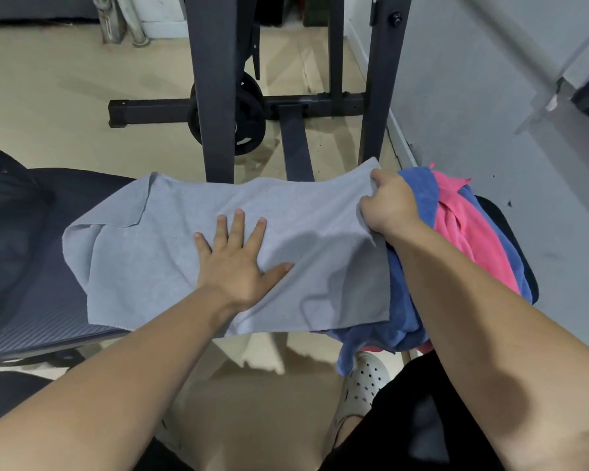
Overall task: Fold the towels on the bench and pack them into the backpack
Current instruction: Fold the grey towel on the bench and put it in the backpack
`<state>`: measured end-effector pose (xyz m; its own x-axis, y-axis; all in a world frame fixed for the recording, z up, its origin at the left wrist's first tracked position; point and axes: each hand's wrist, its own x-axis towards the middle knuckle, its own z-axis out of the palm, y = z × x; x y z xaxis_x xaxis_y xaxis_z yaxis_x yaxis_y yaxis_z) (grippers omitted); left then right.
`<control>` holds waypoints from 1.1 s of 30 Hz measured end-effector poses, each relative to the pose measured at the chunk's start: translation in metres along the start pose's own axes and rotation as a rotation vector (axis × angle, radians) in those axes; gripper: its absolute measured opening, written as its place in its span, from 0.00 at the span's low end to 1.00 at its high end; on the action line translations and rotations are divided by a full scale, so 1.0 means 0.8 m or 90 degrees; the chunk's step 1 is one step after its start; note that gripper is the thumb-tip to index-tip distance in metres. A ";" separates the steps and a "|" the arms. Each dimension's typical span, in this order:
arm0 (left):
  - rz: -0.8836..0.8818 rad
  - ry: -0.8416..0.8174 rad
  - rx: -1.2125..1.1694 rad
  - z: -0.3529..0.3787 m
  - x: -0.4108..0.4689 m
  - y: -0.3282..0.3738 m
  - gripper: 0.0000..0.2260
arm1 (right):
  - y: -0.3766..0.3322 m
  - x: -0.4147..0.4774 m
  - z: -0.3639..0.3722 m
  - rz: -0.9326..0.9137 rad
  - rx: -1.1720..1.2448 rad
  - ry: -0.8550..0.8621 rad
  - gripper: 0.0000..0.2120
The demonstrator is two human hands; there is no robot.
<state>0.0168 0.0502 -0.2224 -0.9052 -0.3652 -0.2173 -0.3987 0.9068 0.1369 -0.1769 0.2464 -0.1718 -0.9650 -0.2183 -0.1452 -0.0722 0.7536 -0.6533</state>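
Note:
A grey towel (170,253) lies spread across the dark padded bench (41,300), its far left corner folded over. My left hand (235,263) presses flat on the towel's middle with fingers spread. My right hand (390,205) grips the towel's right edge near its far corner. Under and beside that edge lies a heap of a blue towel (402,311) and a pink towel (470,239) on the bench's right end. A dark backpack (4,198) sits at the bench's left end, only partly in view.
A black weight rack (215,96) with a weight plate (249,120) stands on the beige floor just behind the bench. A grey wall (473,96) runs along the right. My foot in a white perforated shoe (364,382) is below the bench.

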 end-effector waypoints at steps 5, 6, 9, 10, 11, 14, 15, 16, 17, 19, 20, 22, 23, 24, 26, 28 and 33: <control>-0.040 -0.009 -0.013 -0.002 0.025 0.027 0.46 | 0.001 -0.027 -0.017 -0.065 -0.006 -0.058 0.34; -0.038 -0.008 -0.011 -0.002 0.026 0.027 0.46 | 0.004 -0.036 -0.019 -0.065 0.011 -0.060 0.34; -0.025 0.009 -0.006 -0.003 0.022 0.023 0.44 | 0.015 -0.062 -0.023 -0.073 0.042 -0.042 0.26; -0.018 0.020 0.000 -0.004 0.019 0.023 0.43 | 0.019 -0.070 -0.024 -0.078 0.027 -0.027 0.22; -0.009 0.030 0.005 -0.005 0.016 0.023 0.42 | 0.025 -0.077 -0.023 -0.078 0.008 -0.017 0.18; 0.029 0.054 -0.005 -0.009 0.001 0.027 0.40 | 0.039 -0.097 -0.021 -0.088 -0.071 -0.022 0.15; 0.045 0.059 -0.007 -0.009 -0.005 0.027 0.39 | 0.042 -0.103 -0.021 -0.104 -0.113 -0.027 0.15; 0.061 0.058 -0.005 -0.009 -0.012 0.028 0.39 | 0.045 -0.110 -0.020 -0.123 -0.153 -0.035 0.14; 0.073 0.051 0.002 -0.007 -0.018 0.027 0.39 | 0.049 -0.116 -0.018 -0.140 -0.180 -0.044 0.13; 0.082 0.025 0.021 -0.001 -0.029 0.025 0.39 | 0.056 -0.125 -0.014 -0.156 -0.186 -0.075 0.10; 0.077 0.014 0.026 0.001 -0.034 0.024 0.39 | 0.058 -0.129 -0.013 -0.152 -0.174 -0.094 0.12; 0.066 0.007 0.025 0.001 -0.043 0.022 0.40 | 0.058 -0.132 -0.017 -0.123 -0.127 -0.118 0.16; 0.065 0.011 0.023 -0.002 -0.048 0.021 0.40 | 0.057 -0.132 -0.023 -0.108 -0.099 -0.116 0.16; 0.066 0.018 0.020 -0.006 -0.052 0.020 0.40 | 0.056 -0.131 -0.029 -0.099 -0.082 -0.107 0.16; 0.067 0.029 0.012 -0.017 -0.061 0.015 0.41 | 0.056 -0.128 -0.040 -0.096 -0.115 -0.083 0.16; 0.060 0.039 0.009 -0.029 -0.067 0.004 0.40 | 0.053 -0.127 -0.046 -0.095 -0.213 -0.079 0.15; 0.034 0.082 0.000 -0.049 -0.085 -0.041 0.36 | 0.004 -0.133 -0.043 -0.109 -0.603 -0.124 0.11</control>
<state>0.0858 0.0367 -0.1740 -0.9365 -0.3405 -0.0837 -0.3495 0.9256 0.1452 -0.0829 0.2934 -0.1324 -0.8703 -0.4050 -0.2802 -0.4616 0.8692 0.1774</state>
